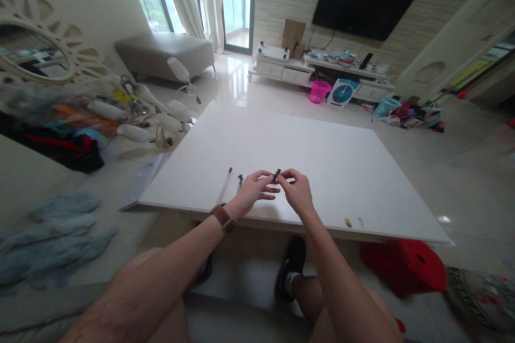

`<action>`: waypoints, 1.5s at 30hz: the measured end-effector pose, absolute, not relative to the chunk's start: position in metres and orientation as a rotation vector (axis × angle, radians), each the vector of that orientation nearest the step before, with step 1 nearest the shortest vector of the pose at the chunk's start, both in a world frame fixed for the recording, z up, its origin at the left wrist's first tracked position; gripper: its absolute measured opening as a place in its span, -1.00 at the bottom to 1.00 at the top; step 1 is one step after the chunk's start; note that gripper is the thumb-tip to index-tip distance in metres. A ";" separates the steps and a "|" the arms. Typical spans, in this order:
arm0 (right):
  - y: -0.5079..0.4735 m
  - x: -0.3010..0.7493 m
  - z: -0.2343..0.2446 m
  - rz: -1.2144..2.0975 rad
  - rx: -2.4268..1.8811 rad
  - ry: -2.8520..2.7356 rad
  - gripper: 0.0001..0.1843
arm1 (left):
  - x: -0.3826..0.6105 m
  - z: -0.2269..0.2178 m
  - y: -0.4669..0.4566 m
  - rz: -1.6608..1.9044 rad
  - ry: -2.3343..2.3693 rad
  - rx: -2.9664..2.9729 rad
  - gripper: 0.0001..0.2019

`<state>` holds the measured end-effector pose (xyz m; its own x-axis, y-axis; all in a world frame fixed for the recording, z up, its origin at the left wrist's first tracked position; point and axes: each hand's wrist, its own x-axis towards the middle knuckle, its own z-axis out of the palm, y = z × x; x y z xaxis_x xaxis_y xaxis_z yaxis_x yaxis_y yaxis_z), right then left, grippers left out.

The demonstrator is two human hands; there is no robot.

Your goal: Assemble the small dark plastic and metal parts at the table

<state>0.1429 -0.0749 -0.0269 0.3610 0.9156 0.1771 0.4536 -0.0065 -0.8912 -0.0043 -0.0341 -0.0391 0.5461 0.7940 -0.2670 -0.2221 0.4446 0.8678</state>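
I see the left hand (253, 192) and right hand (298, 193), both grips closed on a black stick (277, 174), already up above the table (289, 139). A white pen (225, 184) lies on the table, not picked up.

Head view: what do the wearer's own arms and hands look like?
Left hand: ungloved, broad brown leather-looking wristband around the wrist. Right hand: ungloved, nothing visible at the wrist. Left forearm and right forearm: no sleeves or cables.
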 end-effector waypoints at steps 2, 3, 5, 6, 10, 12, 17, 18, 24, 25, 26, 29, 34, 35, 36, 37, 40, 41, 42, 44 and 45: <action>-0.075 0.144 -0.025 0.568 -1.614 -1.230 -0.83 | -0.003 -0.038 -0.033 0.706 0.749 0.833 -0.78; -0.075 0.145 -0.024 0.562 -1.604 -1.221 -0.83 | -0.003 -0.037 -0.033 0.705 0.752 0.801 -0.79; -0.075 0.147 -0.022 0.546 -1.577 -1.214 -0.84 | -0.002 -0.037 -0.032 0.703 0.758 0.751 -0.78; -0.075 0.147 -0.021 0.537 -1.562 -1.218 -0.85 | -0.002 -0.037 -0.031 0.704 0.762 0.734 -0.78; -0.077 0.147 -0.019 0.498 -1.521 -1.280 -0.91 | -0.001 -0.040 -0.030 0.701 0.766 0.705 -0.80; -0.078 0.146 -0.018 0.469 -1.522 -1.321 -0.94 | -0.001 -0.040 -0.030 0.698 0.766 0.703 -0.80; -0.081 0.145 -0.019 0.371 -1.551 -1.477 -0.92 | 0.000 -0.038 -0.033 0.682 0.762 0.686 -0.82; -0.081 0.145 -0.020 0.343 -1.553 -1.518 -0.92 | 0.000 -0.037 -0.034 0.683 0.762 0.677 -0.82; -0.079 0.147 -0.023 0.225 -1.521 -1.700 -0.84 | 0.001 -0.036 -0.033 0.696 0.771 0.659 -0.83; -0.078 0.147 -0.023 0.212 -1.515 -1.723 -0.84 | 0.000 -0.036 -0.033 0.695 0.768 0.668 -0.82; -0.078 0.147 -0.023 0.203 -1.509 -1.743 -0.84 | 0.000 -0.036 -0.033 0.694 0.764 0.677 -0.82; -0.077 0.147 -0.024 0.189 -1.509 -1.777 -0.86 | 0.000 -0.038 -0.033 0.704 0.749 0.697 -0.83; -0.079 0.147 -0.024 0.185 -1.516 -1.747 -0.86 | -0.001 -0.041 -0.034 0.721 0.744 0.724 -0.88; -0.080 0.147 -0.024 0.183 -1.517 -1.736 -0.87 | -0.002 -0.042 -0.035 0.723 0.741 0.727 -0.88; -0.080 0.147 -0.024 0.182 -1.519 -1.726 -0.88 | -0.002 -0.042 -0.035 0.727 0.736 0.729 -0.88; -0.081 0.147 -0.024 0.180 -1.522 -1.717 -0.90 | -0.003 -0.042 -0.034 0.731 0.732 0.731 -0.88; -0.081 0.148 -0.025 0.189 -1.529 -1.712 -0.92 | -0.003 -0.042 -0.034 0.737 0.731 0.735 -0.88; -0.080 0.148 -0.025 0.196 -1.531 -1.716 -0.92 | -0.003 -0.042 -0.033 0.737 0.732 0.737 -0.88; -0.080 0.149 -0.026 0.206 -1.531 -1.723 -0.93 | -0.003 -0.042 -0.033 0.737 0.733 0.739 -0.87; -0.078 0.149 -0.028 0.232 -1.519 -1.742 -0.93 | -0.003 -0.042 -0.032 0.738 0.732 0.740 -0.87; -0.077 0.149 -0.029 0.245 -1.510 -1.750 -0.92 | -0.003 -0.043 -0.032 0.737 0.732 0.741 -0.86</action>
